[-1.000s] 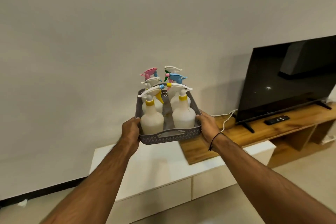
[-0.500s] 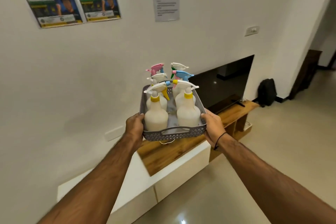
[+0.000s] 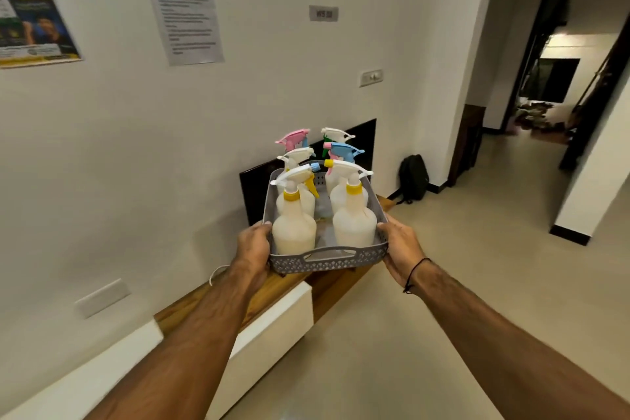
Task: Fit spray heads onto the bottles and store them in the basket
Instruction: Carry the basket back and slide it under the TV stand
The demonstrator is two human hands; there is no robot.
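Note:
A grey perforated basket [image 3: 327, 262] is held in the air in front of me. My left hand [image 3: 254, 246] grips its left side and my right hand [image 3: 402, 247] grips its right side. Inside stand several white spray bottles in two rows, all upright with spray heads fitted. The two nearest bottles [image 3: 294, 230] [image 3: 354, 227] have white heads with yellow collars. Behind them rise a pink head [image 3: 293, 137], a blue head [image 3: 343, 152] and a white and green head [image 3: 335, 135]. The rear bottles' bodies are mostly hidden.
Below the basket runs a low white and wood TV cabinet [image 3: 272, 327] along the wall, with a dark TV screen [image 3: 254, 181] behind the basket. A black backpack [image 3: 413, 177] leans at the wall corner. A doorway [image 3: 576, 78] opens at the right over pale floor.
My view has swung right and up along the wall while both hands keep carrying the basket. The TV has slid behind the basket, and the doorway and backpack have come into view.

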